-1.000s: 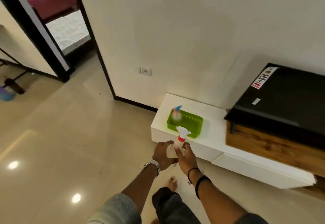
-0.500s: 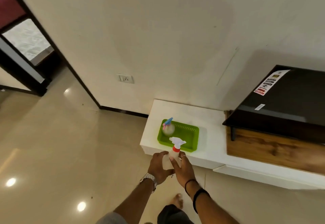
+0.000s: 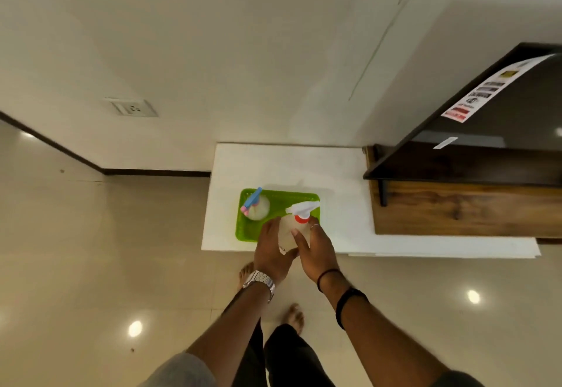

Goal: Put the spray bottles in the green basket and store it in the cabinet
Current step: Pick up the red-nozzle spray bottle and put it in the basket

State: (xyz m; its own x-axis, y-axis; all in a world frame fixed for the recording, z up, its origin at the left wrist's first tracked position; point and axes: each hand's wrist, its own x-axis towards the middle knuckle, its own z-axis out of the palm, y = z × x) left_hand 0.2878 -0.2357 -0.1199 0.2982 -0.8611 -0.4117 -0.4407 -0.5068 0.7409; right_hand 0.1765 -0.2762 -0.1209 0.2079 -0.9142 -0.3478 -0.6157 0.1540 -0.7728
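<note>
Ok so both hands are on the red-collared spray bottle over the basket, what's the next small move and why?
Probably lower the red-collared bottle into the free right half of the green basket and let go. Both the left hand and right hand hold it above that space; the blue-nozzle bottle fills the left.

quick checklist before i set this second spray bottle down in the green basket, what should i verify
1. Grip: left hand and right hand both wrap the bottle with the red collar: ok.
2. Bottle position: over the green basket's near right part: ok.
3. Landing spot: basket floor right of the blue-nozzle bottle looks free, though the hands hide part of it: cannot tell.
4. Clearance from the blue-nozzle bottle, standing at the basket's left end: apart: ok.
5. Basket support: lies fully on the white cabinet top, near the front edge: ok.
6. Held bottle upright: tilted, nozzle pointing away from you: not ok.
</note>
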